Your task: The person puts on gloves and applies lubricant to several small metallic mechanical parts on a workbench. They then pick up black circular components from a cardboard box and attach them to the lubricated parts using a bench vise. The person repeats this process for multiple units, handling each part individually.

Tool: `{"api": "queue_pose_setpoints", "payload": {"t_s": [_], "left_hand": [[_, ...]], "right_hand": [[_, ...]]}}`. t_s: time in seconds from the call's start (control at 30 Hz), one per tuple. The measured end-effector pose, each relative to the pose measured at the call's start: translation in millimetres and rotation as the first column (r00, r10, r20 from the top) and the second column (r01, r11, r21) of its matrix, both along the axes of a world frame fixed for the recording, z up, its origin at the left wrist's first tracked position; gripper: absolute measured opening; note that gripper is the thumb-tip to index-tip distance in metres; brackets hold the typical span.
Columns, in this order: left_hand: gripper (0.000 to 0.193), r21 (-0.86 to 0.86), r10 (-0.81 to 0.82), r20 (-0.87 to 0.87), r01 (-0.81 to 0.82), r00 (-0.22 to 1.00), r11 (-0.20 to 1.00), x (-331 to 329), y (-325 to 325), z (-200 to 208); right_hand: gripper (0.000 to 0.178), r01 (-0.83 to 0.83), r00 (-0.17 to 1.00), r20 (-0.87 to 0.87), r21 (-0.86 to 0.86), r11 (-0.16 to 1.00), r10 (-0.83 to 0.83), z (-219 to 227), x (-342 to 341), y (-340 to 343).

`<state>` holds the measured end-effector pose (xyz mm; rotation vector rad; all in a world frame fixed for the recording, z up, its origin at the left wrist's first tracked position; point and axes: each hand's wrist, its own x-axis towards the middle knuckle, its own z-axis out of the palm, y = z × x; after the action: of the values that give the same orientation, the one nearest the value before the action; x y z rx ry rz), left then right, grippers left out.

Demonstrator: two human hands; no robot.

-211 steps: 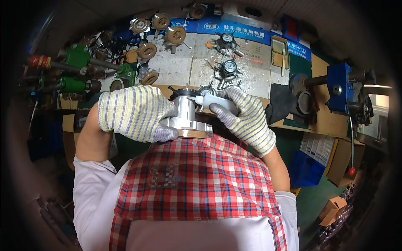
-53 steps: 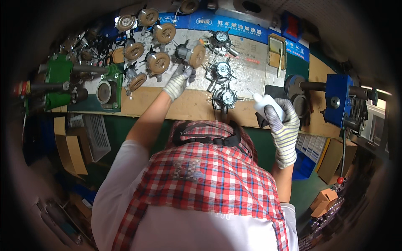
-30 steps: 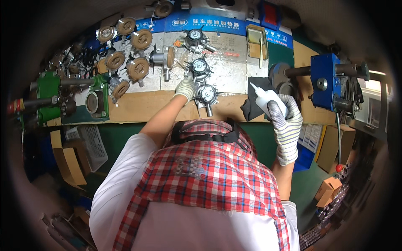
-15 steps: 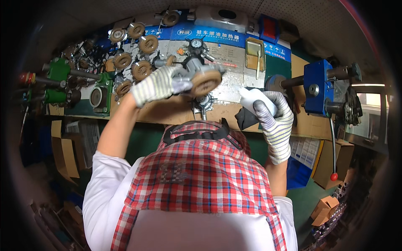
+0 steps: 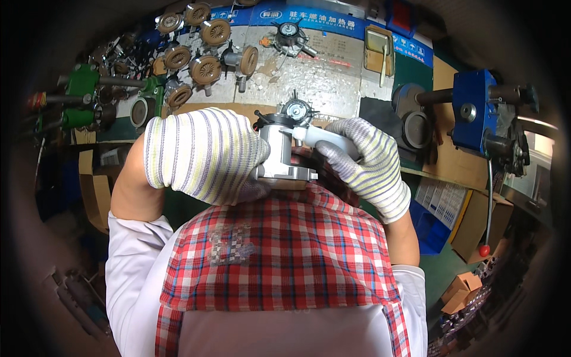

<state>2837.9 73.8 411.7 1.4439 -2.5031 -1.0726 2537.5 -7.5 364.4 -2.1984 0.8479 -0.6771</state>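
Close to my chest, my left hand (image 5: 205, 156), in a striped knit glove, is closed around a silver motor assembly (image 5: 276, 156) with a black top. Only an edge of the brown wheel shows at its lower end. My right hand (image 5: 370, 166), gloved alike, grips a white squeeze bottle (image 5: 328, 141) between thumb and fingers. The bottle lies nearly level, its tip pointing left at the upper side of the motor; whether they touch I cannot tell. Just beyond, a round silver-and-black part with radiating arms (image 5: 297, 110) sits at the bench edge.
Several motors with brown finned wheels (image 5: 206, 69) stand at the back left. Another armed round part (image 5: 289, 35) lies farther back. A tray with a brush (image 5: 380, 50) and a dark cloth (image 5: 376, 114) are on the right. Green (image 5: 146, 101) and blue presses (image 5: 470, 111) flank the bench.
My left hand has drawn the motor in toward my chest and turned it, so its brown wheel faces down. My right hand has brought the bottle left, up to the motor.
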Motion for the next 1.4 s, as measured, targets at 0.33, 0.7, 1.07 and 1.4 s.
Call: {"api": "queue_pose_setpoints", "payload": {"t_s": [0.33,0.7,1.07,1.4], "left_hand": [[0.043,-0.231,-0.073,0.168,0.111,0.983,0.966,-24,-13,10],[0.041,0.129,-0.041,0.285,0.004,0.958,0.992,-31,-23,29],[0.051,0.824,0.738,-0.330,-0.203,0.588,0.530,108,-8,-154],[0.049,0.697,0.911,-0.407,-0.623,0.064,0.355,118,42,-378]], "right_hand": [[0.029,-0.006,1.000,0.001,-0.127,0.992,0.006,-7,9,4],[0.027,0.028,0.999,-0.039,-0.065,0.998,-0.030,-12,3,6],[0.029,0.409,0.891,-0.004,0.441,0.799,-0.454,-20,-1,18],[0.028,0.543,0.792,-0.036,0.496,0.677,-0.609,-4,41,23]]}}
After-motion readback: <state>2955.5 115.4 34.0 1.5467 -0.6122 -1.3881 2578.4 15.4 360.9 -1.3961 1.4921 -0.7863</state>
